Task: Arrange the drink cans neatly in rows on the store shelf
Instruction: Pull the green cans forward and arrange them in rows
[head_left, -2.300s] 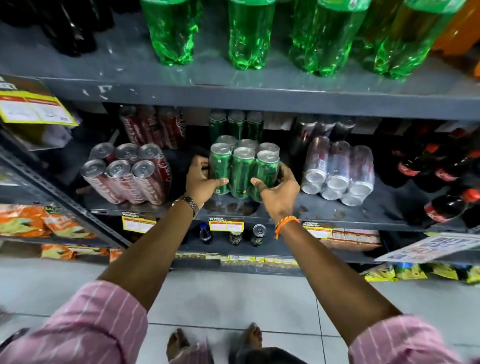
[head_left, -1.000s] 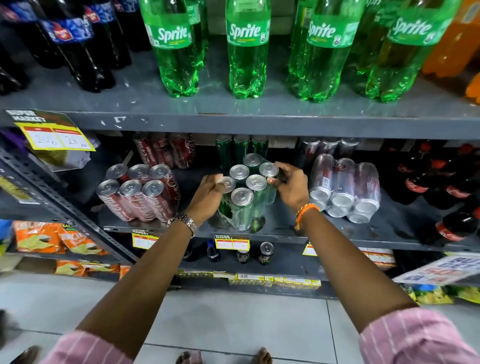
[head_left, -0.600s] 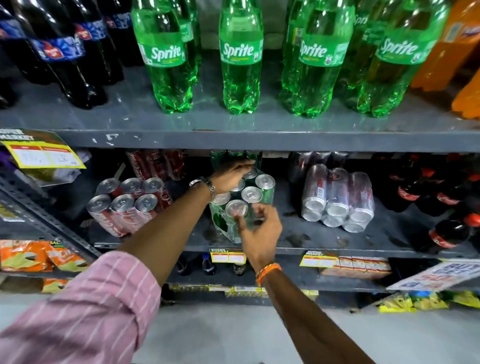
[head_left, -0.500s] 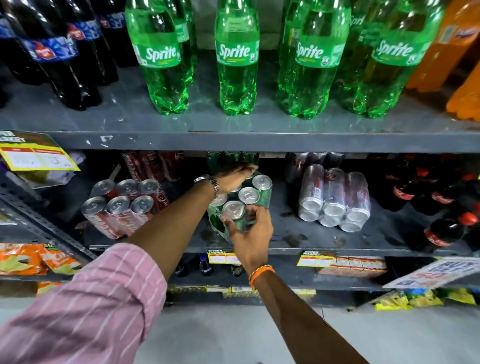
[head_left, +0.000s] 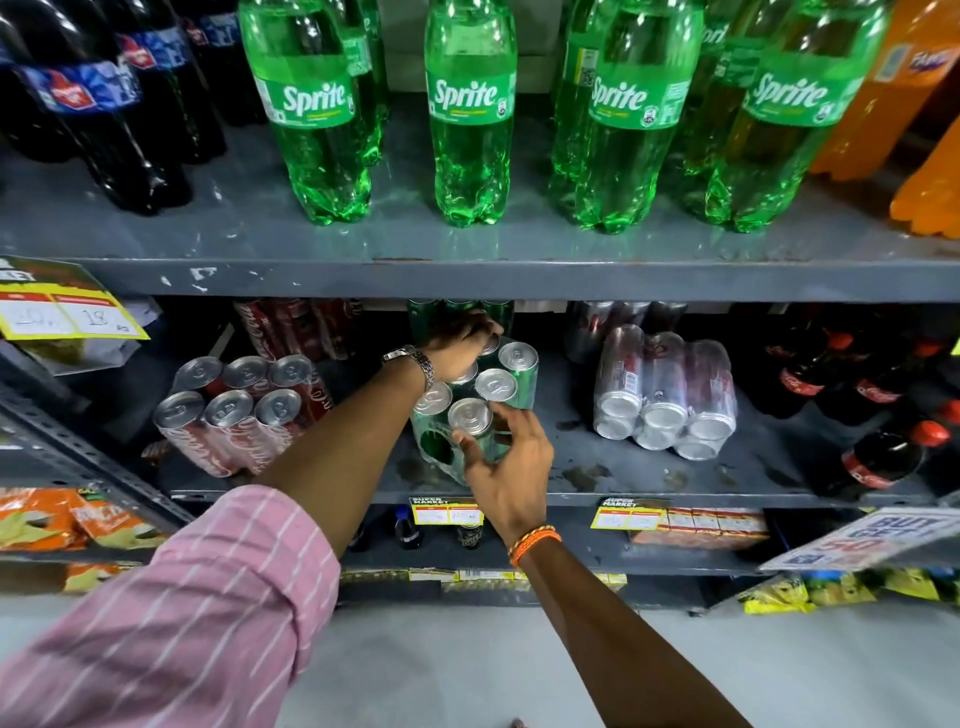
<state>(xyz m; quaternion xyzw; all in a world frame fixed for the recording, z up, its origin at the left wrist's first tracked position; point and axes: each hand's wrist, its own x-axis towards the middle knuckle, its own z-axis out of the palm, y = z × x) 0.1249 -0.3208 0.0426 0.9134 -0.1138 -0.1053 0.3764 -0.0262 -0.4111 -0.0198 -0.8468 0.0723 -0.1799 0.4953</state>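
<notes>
A shrink-wrapped pack of green cans (head_left: 498, 387) stands tilted on the middle grey shelf (head_left: 613, 488), turned at an angle to the shelf's front edge. My left hand (head_left: 460, 343) reaches over the pack's back cans and rests on their tops. Around the front can of the pack curl the fingers of my right hand (head_left: 506, 467). More green cans (head_left: 457, 312) stand behind, under the upper shelf. A pack of red cans (head_left: 234, 410) leans at the left, and a pack of silver cans (head_left: 665, 395) leans at the right.
Green Sprite bottles (head_left: 470, 119) line the upper shelf, with dark cola bottles (head_left: 104, 104) at the left and orange bottles (head_left: 914, 104) at the right. Small dark cola bottles (head_left: 883, 457) lie at the shelf's right end. Price tags (head_left: 447, 512) hang on the edge.
The green pack has been turned from square-on to an angle. My left hand went from its left side to its back top; my right hand came round to the front can.
</notes>
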